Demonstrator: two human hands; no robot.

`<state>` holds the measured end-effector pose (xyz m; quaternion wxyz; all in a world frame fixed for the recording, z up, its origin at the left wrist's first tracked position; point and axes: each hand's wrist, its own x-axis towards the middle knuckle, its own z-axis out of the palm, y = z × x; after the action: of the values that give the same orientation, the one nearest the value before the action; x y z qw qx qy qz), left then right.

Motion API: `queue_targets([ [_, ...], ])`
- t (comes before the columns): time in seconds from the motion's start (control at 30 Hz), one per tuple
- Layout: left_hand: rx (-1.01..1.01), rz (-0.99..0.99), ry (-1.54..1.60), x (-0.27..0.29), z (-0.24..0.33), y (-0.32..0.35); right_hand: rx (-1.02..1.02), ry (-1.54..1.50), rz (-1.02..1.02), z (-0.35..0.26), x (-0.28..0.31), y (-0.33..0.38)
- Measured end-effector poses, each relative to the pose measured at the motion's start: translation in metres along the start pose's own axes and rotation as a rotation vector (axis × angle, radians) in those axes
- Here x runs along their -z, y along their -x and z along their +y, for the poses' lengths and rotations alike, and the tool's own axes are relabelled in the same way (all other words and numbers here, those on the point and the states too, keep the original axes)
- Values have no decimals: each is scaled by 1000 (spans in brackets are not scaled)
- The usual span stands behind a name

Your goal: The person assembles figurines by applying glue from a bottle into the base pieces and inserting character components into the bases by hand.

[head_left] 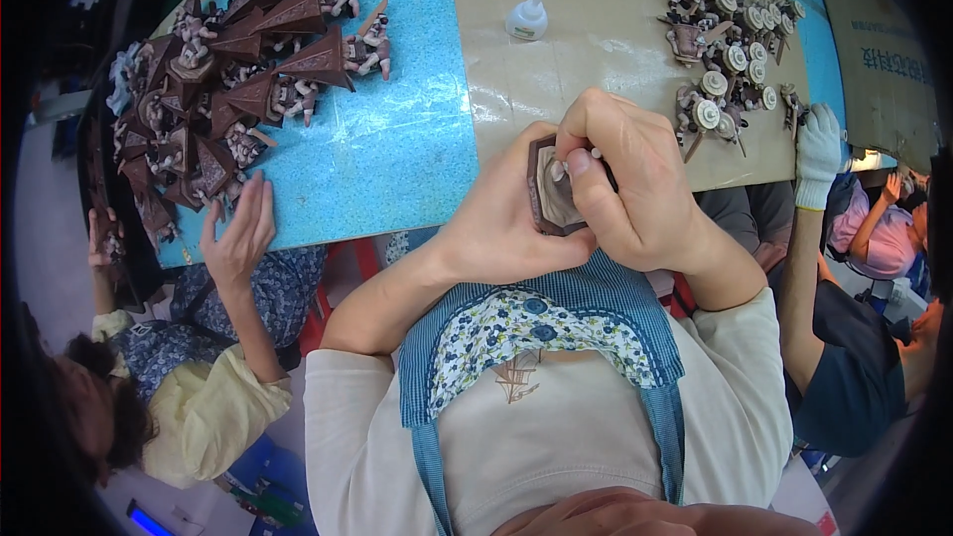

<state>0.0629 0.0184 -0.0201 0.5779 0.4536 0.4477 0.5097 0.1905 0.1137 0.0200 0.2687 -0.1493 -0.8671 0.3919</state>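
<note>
R hand (635, 189) pinches sm. pale bit (558, 171) over brown pc (556, 206) gripped by L hand (504, 203).

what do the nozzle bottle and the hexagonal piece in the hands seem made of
Nozzle bottle: probably plastic, smooth, with a milky, translucent-looking wall. Hexagonal piece: perhaps resin or painted plastic, fairly matte, judging by its even brown rim and tan inside; wood isn't ruled out.
</note>
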Motion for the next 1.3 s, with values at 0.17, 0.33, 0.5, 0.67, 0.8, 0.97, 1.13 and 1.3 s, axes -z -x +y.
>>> queue_targets([
  [0.17, -2, -14, 3, 1, 1, 0, -49, -35, -22, 1, 4, 1],
  [0.33, 33, -57, 77, 10, 7, 1, -196, -154, -64, -3, 18, -5],
  [0.5, 65, -137, 320, 20, -1, -1, 149, -93, -275, 6, 46, -17],
  [0.67, 255, -253, 576, 27, 15, -2, 335, -186, -286, 18, 41, -19],
  [0.8, 165, -150, 304, 42, 47, 4, 225, -352, -109, 34, 43, -13],
  [0.97, -307, 292, -1229, 110, 89, -33, -222, -211, 129, 67, 13, -20],
  [1.13, -57, 301, -1821, 161, 81, -77, -167, 25, 173, 93, -28, -34],
  [1.3, 168, 113, -1839, 175, 107, -139, -226, -21, 249, 95, -31, -35],
])
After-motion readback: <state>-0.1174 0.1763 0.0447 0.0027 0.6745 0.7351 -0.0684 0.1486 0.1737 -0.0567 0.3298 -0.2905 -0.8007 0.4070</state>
